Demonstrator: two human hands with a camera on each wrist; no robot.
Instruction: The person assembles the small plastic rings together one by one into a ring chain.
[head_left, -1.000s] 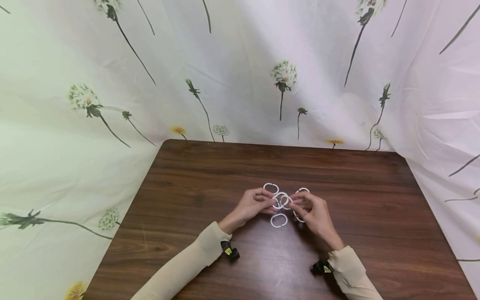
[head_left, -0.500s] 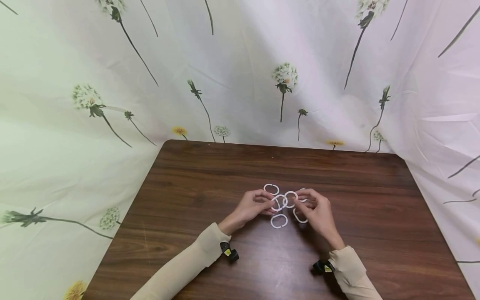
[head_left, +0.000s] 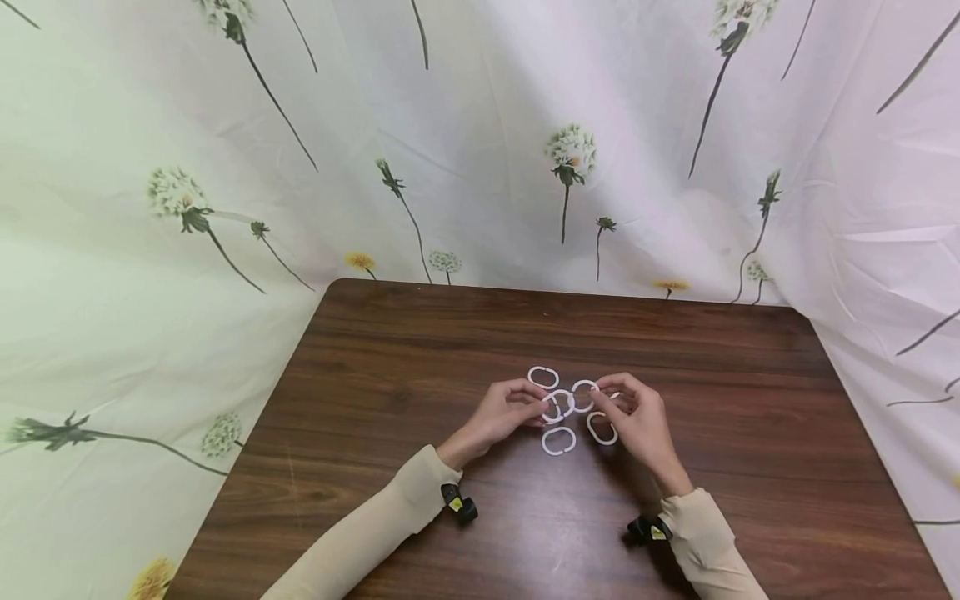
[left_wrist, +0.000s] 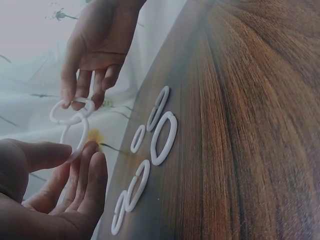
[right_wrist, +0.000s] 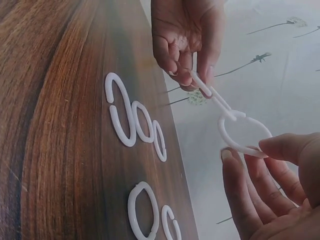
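Several white oval plastic rings lie on a dark wooden table [head_left: 420,350]. Just above the table, my left hand [head_left: 542,406] pinches one ring [head_left: 558,406] between thumb and fingers. That ring is hooked into a second ring [head_left: 583,396], which my right hand [head_left: 597,400] pinches. In the right wrist view the linked pair shows as a left-held ring [right_wrist: 207,92] and a right-held ring [right_wrist: 245,132]. Loose rings lie close by: one behind the hands [head_left: 542,377], one in front [head_left: 558,441], one under my right hand [head_left: 602,428].
A pale curtain printed with dandelions [head_left: 570,150] hangs round the table's back and sides. More loose rings [right_wrist: 120,115] [right_wrist: 143,210] lie flat beside the hands. Small black wrist cameras [head_left: 459,502] sit on both beige sleeves.
My right hand has drawn its ring to the right, so the two overlapping rings now sit side by side, still linked. The loose ring under that hand shows more.
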